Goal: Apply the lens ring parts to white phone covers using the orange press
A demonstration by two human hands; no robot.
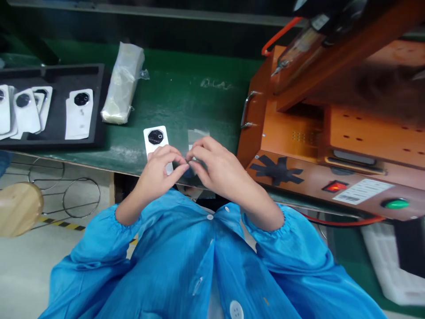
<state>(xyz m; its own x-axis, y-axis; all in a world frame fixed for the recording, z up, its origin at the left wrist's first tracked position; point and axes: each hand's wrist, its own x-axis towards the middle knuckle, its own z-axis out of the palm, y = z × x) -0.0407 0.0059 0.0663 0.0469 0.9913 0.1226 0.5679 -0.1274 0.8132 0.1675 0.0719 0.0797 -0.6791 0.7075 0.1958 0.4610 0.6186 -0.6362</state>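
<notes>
Near the green bench's front edge my left hand (161,167) and my right hand (219,167) meet, thumbs and forefingers pinched together. Whatever sits between those fingertips is too small or too hidden to make out. Beneath my left hand lies a white phone back cover (150,137) with a round black camera area; my fingers hide its lower part. A thin clear film piece (198,134) is on the bench just behind my right hand, which covers part of it.
To the left, a black tray (59,142) holds several white phone covers (79,122). Beside it lies a plastic-wrapped bundle (121,82). An orange machine (254,146) with a lit red switch (335,187) and green button (395,204) stands right. A wooden stool (20,209) is lower left.
</notes>
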